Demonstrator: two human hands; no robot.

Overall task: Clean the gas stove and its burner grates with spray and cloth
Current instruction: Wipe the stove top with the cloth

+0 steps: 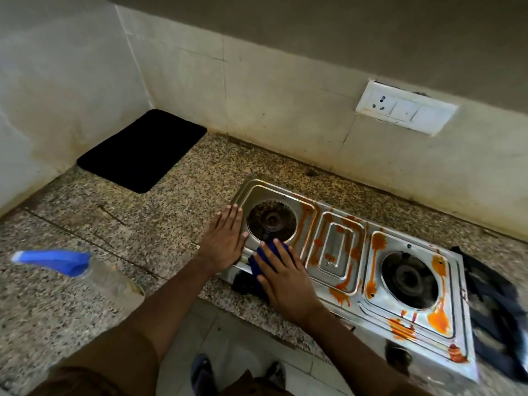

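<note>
On the stove (340,252) (streaked orange), the left hand (225,241) lies flat and empty; the right hand (285,284) presses a blue cloth (267,260) beside its left burner (271,221).

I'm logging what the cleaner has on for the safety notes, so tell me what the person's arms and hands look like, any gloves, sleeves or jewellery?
Both hands, the left hand and the right hand, are bare: no gloves, rings, watch or bracelet show. The forearms are uncovered too. Brown short sleeves begin near the elbows at the bottom edge of the head view.
</note>
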